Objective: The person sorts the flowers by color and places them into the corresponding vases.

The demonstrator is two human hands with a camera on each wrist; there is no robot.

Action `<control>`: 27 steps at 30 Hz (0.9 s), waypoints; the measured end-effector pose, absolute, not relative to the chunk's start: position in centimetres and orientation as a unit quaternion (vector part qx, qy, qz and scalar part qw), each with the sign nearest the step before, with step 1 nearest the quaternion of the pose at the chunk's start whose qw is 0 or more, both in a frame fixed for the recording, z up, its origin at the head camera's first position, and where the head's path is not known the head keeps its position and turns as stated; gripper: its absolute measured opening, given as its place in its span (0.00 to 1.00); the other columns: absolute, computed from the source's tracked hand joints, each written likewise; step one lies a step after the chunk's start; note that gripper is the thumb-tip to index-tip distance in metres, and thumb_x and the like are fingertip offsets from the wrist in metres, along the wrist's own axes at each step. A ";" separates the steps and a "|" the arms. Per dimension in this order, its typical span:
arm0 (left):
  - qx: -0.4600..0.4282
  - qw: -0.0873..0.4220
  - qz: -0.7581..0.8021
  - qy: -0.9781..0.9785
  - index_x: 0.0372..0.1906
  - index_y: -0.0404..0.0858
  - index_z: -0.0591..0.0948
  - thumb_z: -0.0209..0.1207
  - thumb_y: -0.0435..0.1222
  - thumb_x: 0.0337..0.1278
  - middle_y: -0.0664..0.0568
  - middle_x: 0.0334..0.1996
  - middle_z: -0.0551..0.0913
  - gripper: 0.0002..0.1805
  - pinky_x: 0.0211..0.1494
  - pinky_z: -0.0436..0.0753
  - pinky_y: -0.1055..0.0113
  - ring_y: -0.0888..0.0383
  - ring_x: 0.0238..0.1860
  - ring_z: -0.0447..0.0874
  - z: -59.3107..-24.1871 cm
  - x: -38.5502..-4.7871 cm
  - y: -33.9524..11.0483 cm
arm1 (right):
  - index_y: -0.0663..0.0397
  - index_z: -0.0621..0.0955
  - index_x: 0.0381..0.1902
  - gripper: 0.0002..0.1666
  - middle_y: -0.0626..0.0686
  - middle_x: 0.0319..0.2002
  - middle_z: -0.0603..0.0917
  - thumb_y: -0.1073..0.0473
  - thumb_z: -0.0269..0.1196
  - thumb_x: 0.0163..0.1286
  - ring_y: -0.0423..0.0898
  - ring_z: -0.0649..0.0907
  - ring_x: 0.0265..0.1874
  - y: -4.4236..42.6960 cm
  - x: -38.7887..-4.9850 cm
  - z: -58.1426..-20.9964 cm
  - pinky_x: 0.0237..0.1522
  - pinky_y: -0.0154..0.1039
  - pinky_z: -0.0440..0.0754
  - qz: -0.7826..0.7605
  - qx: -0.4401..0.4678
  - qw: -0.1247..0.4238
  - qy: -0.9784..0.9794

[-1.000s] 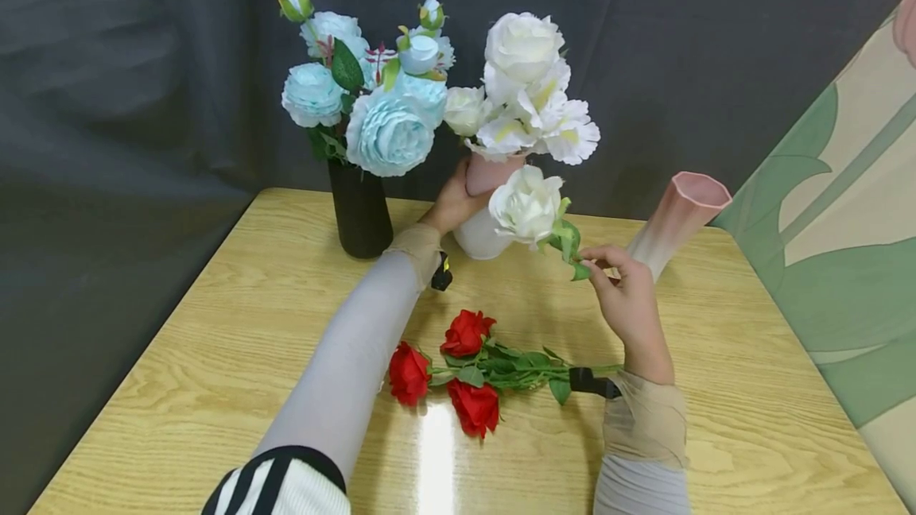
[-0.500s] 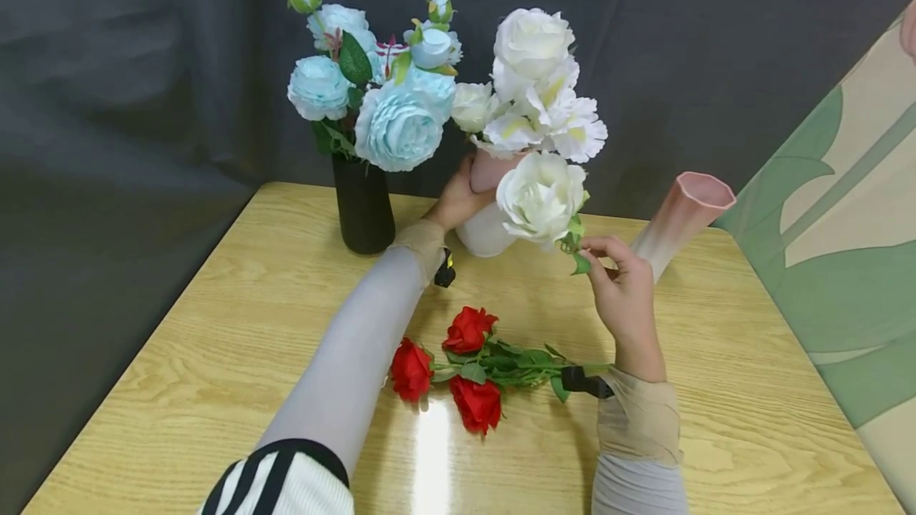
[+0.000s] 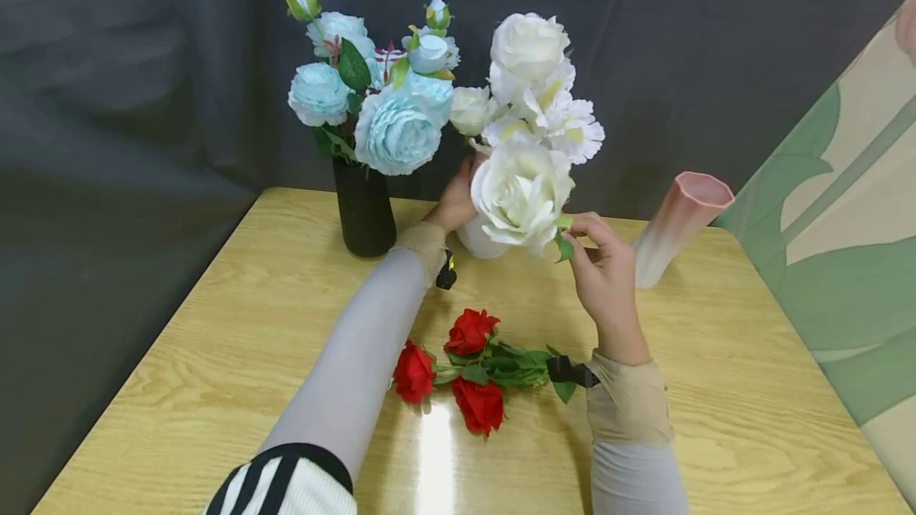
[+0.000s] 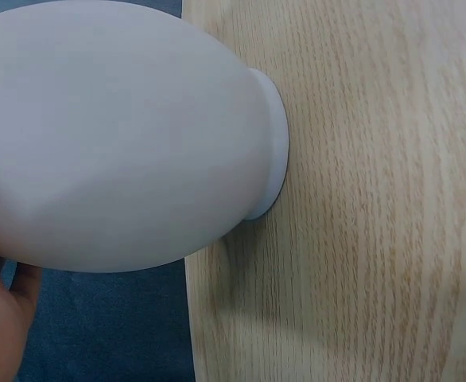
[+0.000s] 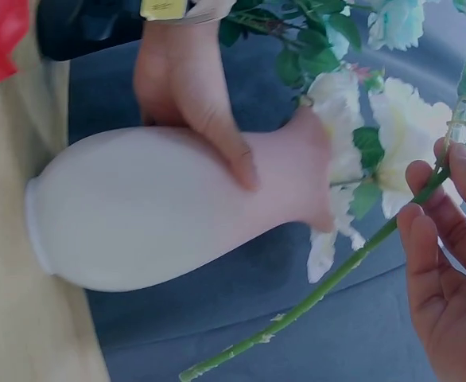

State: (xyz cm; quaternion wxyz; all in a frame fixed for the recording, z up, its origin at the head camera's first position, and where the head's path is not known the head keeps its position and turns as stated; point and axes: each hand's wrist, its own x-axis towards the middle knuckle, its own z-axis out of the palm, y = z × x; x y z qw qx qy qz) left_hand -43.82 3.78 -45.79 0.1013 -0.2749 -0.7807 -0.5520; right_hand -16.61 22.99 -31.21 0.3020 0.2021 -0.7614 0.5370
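Observation:
My left hand (image 3: 454,201) grips the upper part of a vase (image 5: 149,207), which is white below and pink at its flared neck. White flowers (image 3: 531,50) stand in that vase. My right hand (image 3: 608,280) pinches the green stem (image 5: 316,294) of a single white rose (image 3: 521,193) between thumb and fingers. The bloom overlaps the vase in the head view and hides most of its neck. In the right wrist view the bare stem end hangs beside the vase, apart from its mouth. The left wrist view shows the vase's foot (image 4: 273,147) on the table.
Three red roses (image 3: 478,406) lie on the wooden table (image 3: 236,356) in front of the vase. A black vase (image 3: 363,209) with light blue flowers (image 3: 401,133) stands at the left. At the right a pink and white fluted vase (image 3: 676,225) stands unused by either hand.
My right hand has moved left with the white rose, bringing the bloom in front of the vase's neck. The left hand keeps its grip on the vase.

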 end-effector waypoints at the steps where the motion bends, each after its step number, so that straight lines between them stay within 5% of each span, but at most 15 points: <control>1: -0.263 0.098 -0.548 -0.788 0.68 0.41 0.61 0.66 0.47 0.58 0.50 0.60 0.74 0.38 0.66 0.73 0.72 0.60 0.61 0.74 -43.7 -41.5 3.7 | 0.74 0.82 0.34 0.04 0.29 0.36 0.81 0.76 0.60 0.67 0.29 0.81 0.36 22.9 -16.7 -31.0 0.31 0.20 0.80 0.539 0.207 0.305 -0.757; 5: -0.194 0.040 -0.564 -0.801 0.70 0.30 0.58 0.63 0.32 0.52 0.33 0.64 0.71 0.41 0.75 0.67 0.60 0.44 0.68 0.69 -37.1 -34.3 3.5 | 0.68 0.84 0.35 0.04 0.38 0.35 0.84 0.74 0.62 0.67 0.31 0.81 0.35 22.7 -17.2 -30.0 0.28 0.21 0.79 0.553 0.215 0.315 -0.741; 10: -0.187 0.027 -0.588 -0.786 0.73 0.27 0.53 0.63 0.27 0.54 0.30 0.69 0.65 0.45 0.78 0.62 0.60 0.41 0.72 0.63 -34.7 -31.6 3.5 | 0.64 0.85 0.34 0.04 0.45 0.33 0.85 0.72 0.64 0.66 0.32 0.80 0.30 22.3 -18.3 -28.6 0.25 0.22 0.77 0.555 0.214 0.319 -0.737; 16: -0.209 0.014 -0.655 -0.726 0.71 0.26 0.57 0.63 0.23 0.56 0.34 0.69 0.67 0.40 0.76 0.65 0.65 0.44 0.72 0.65 -34.6 -31.5 3.5 | 0.68 0.85 0.35 0.07 0.39 0.32 0.83 0.77 0.59 0.67 0.33 0.76 0.27 21.5 -20.0 -26.5 0.22 0.24 0.71 0.549 0.233 0.304 -0.743; 22: -0.178 0.019 -0.622 -0.762 0.74 0.38 0.55 0.67 0.36 0.58 0.43 0.70 0.68 0.44 0.75 0.67 0.62 0.50 0.71 0.67 -36.4 -33.3 3.8 | 0.72 0.83 0.35 0.05 0.32 0.28 0.79 0.78 0.61 0.64 0.33 0.75 0.26 21.1 -21.2 -24.4 0.27 0.25 0.74 0.549 0.235 0.289 -0.748; 27: -0.162 0.009 -0.599 -0.784 0.73 0.37 0.54 0.67 0.41 0.59 0.41 0.69 0.68 0.45 0.74 0.69 0.59 0.49 0.70 0.68 -36.2 -33.6 3.9 | 0.72 0.83 0.40 0.10 0.28 0.28 0.79 0.79 0.60 0.62 0.33 0.75 0.26 20.9 -21.5 -23.5 0.25 0.25 0.72 0.540 0.222 0.280 -0.762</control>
